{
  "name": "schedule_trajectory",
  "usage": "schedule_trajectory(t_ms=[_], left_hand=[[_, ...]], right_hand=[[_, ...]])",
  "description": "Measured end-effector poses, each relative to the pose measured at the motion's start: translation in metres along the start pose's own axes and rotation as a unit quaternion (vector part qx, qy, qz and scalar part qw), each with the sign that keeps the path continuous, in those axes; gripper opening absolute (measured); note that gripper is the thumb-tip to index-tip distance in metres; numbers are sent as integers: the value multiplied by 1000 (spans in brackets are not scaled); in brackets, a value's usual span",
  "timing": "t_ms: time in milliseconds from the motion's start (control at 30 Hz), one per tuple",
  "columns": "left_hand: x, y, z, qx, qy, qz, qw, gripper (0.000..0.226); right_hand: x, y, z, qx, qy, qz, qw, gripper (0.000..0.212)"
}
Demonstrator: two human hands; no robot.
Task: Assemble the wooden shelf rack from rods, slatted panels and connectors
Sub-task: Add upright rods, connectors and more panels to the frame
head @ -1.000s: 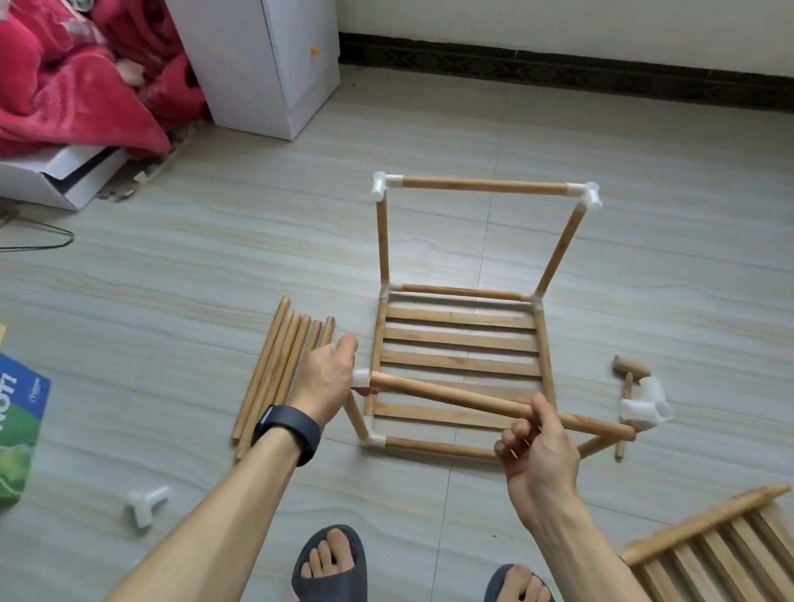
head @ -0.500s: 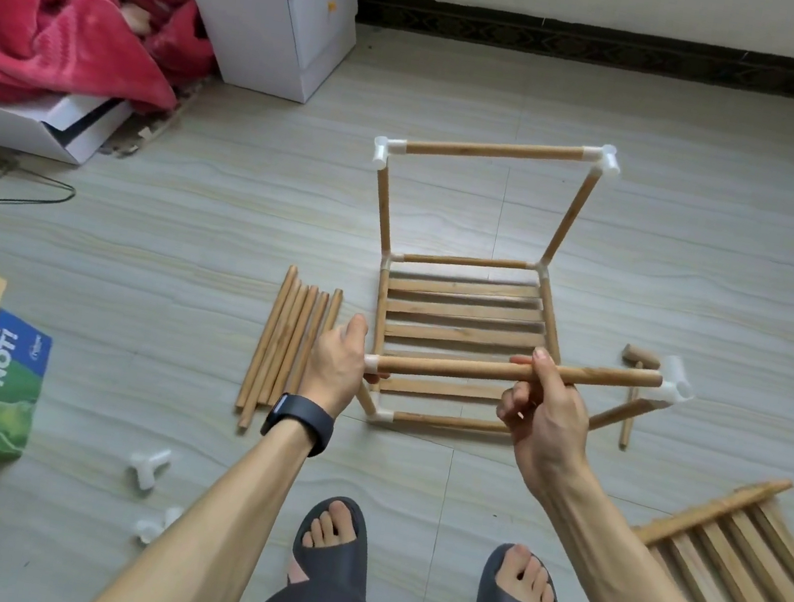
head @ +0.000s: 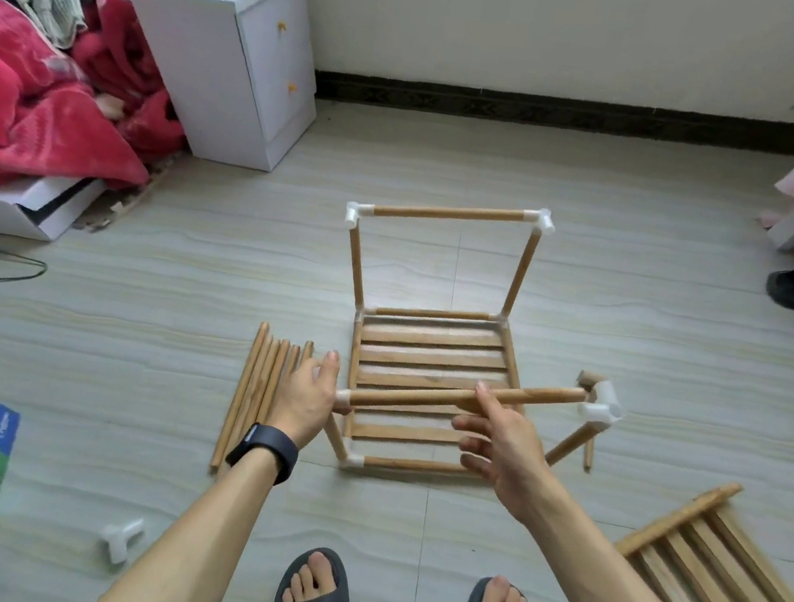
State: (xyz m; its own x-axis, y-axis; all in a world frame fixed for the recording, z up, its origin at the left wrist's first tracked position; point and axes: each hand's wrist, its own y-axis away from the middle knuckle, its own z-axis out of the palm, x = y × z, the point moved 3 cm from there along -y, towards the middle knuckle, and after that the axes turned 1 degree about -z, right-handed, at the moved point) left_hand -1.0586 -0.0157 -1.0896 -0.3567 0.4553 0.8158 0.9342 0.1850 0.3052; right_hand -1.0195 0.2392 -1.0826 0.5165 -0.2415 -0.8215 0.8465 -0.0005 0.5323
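We have one shelf (head: 427, 357) in. Right hand (head: 501, 447), fingers wide, touches the top rod (head: 541, 395); left hand (head: 306, 401) hides its fingers. Spare rods (head: 262, 383) wait at nine o'clock.

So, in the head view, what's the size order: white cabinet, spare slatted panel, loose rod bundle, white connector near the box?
White two-drawer cabinet and spare slatted wooden panel: alike; the panel is nearer and cropped, so unranked.
Bundle of loose wooden rods.
Small white plastic connector.
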Motion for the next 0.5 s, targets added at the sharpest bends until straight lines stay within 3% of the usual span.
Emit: schedule_trajectory(t_ms=[67, 133, 200, 267, 333, 400, 500], left_hand=[[9, -6, -3, -2, -49, 19, 999, 46], [19, -12, -8, 11, -186, 62, 980, 43], [36, -13, -7, 63, -343, 159, 924, 36], [68, -5, 12, 85, -393, 272, 874, 34], [100, 4, 48, -4, -372, 325, 870, 44], [125, 16, 95, -96, -368, 348, 857, 55], [147, 31, 162, -200, -395, 356, 823, 66]], right_hand=[[2, 15, -27, -2, 107, -37, 994, 45], [1, 28, -64, 72, 164, -118, 977, 51], [-6, 35, -103, 197, 182, -193, 944, 45], [-18, 32, -136, 288, 164, -218, 918, 34], [-29, 20, -148, 285, 129, -201, 928, 28], [-33, 6, -144, 229, 115, -171, 951, 26], [-27, -14, -132, 162, 174, -143, 961, 31]])
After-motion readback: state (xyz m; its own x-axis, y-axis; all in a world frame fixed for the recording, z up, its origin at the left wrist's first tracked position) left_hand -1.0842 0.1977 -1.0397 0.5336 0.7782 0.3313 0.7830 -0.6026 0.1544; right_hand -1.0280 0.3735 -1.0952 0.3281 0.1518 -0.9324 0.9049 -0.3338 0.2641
